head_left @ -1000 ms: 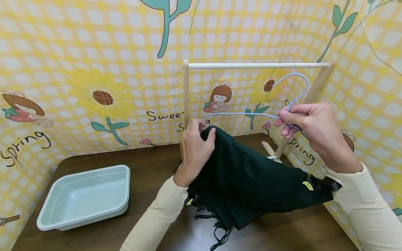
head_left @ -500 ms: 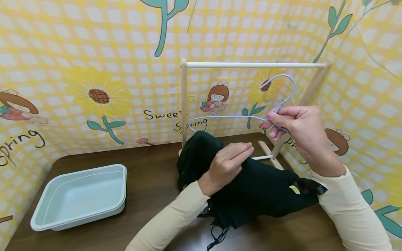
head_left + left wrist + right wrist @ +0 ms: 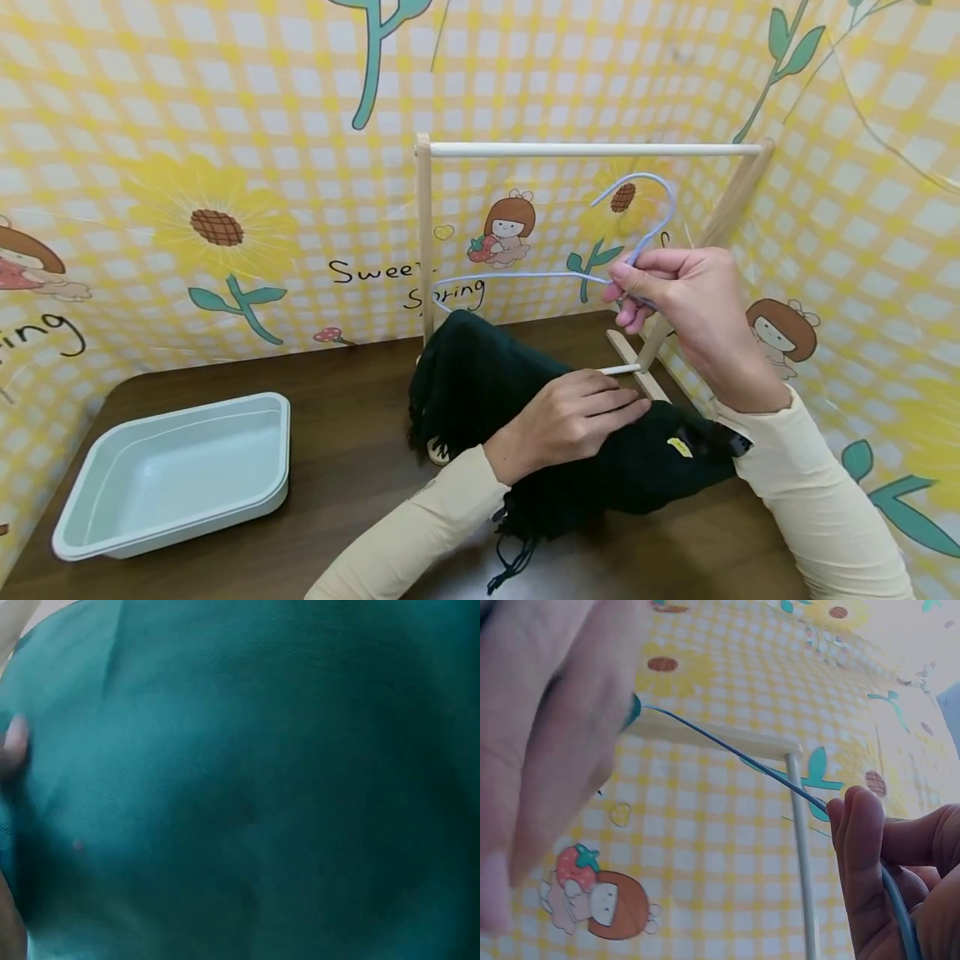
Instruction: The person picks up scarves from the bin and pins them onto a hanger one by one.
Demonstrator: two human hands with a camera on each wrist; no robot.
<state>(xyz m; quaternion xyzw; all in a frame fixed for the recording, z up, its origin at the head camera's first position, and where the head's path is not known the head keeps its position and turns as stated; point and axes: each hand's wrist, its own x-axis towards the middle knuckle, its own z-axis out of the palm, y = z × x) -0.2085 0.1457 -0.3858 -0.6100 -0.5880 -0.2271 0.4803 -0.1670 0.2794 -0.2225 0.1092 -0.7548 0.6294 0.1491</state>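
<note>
My right hand [image 3: 678, 312] pinches a pale blue wire hanger [image 3: 525, 274] at the base of its hook, which points up. Over the hanger's left end drapes a dark green scarf [image 3: 480, 367] with fringe hanging along its lower edges. The left hand [image 3: 566, 421] lies across the middle of the scarf with extended fingers. Green cloth fills most of the left wrist view, with a bit of fingers [image 3: 15, 744] at the left border. From the right wrist, the wire runs between the thumb and fingers [image 3: 862, 840]; the left hand [image 3: 562, 750] looms close.
Behind the hands stands a wooden rack [image 3: 424, 233] with a white top rail [image 3: 592, 150]. A pale blue plastic basin [image 3: 270, 492] sits on the brown table [image 3: 352, 400] at the left. Printed yellow-checked cloth [image 3: 300, 167] covers the walls.
The left hand has left the scarf's upper left corner and slid right and down onto its middle. The scarf now hangs over the hanger's left end. The head view has shifted slightly right.
</note>
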